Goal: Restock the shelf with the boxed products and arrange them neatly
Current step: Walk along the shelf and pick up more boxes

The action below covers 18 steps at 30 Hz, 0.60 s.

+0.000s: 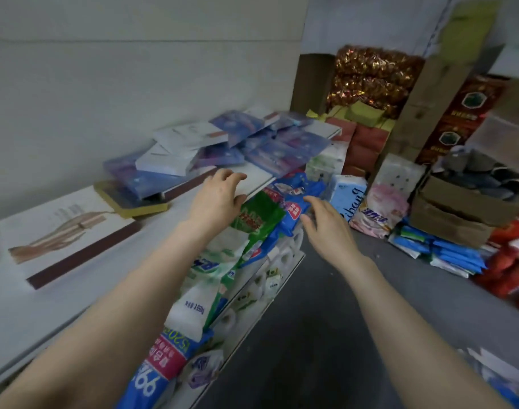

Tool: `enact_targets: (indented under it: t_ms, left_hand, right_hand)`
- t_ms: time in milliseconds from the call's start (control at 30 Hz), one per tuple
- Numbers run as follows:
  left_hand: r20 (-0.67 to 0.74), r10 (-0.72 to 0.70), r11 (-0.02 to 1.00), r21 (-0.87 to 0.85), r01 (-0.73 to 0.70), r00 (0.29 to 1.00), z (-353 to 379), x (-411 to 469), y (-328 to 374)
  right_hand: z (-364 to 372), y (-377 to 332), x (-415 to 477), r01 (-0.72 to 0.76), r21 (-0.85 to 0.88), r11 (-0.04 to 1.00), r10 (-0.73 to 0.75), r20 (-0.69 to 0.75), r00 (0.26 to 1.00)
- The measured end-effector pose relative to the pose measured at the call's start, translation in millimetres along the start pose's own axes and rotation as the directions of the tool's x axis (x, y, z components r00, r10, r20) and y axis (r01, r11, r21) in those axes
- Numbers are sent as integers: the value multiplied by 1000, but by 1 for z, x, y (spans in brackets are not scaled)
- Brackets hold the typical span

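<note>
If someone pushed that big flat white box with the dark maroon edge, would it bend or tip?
Probably neither. The big flat white box has straight, crisp edges, so it is likely stiff. Lying flat on the smooth white shelf, it should slide rather than tip.

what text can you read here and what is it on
"ibang", sideways script: light blue tissue pack
"520", upside down: blue and pink bag
"99" as seen, large white digits: same bag, lower down
"100", upside down: white and green bag
Chinese print on the green bag, pink pack and dark red carton: too blurred to read
</note>
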<state>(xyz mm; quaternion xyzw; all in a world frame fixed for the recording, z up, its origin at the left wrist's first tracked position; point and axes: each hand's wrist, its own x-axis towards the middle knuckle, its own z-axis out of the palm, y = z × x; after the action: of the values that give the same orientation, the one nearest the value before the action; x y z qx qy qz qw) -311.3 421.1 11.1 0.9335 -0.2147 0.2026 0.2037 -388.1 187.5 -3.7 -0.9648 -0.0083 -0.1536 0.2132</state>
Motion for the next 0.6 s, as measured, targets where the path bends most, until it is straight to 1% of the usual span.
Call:
enact_targets:
  t_ms: [67,167,433,533,600]
  left_hand:
    - [24,-48,998,49,47,999,18,33,-4]
    - [41,-89,993,76,86,995,47,76,-1]
    - [183,-142,987,99,125,973,129,165,41]
    - [203,-139,973,212,95,969,156,192,46]
    - [234,-177,955,274,110,956,170,205,47]
  right_hand:
    - [-1,21,45,50,-8,999,-49,24,999]
    - [-4,57,104,98,-22,995,-96,65,993]
    - [-16,148,219,124,-14,992,-121,137,983]
    - [-14,174,252,115,-7,993,-112,147,983]
    - [-11,190,274,103,-4,995,-102,137,985]
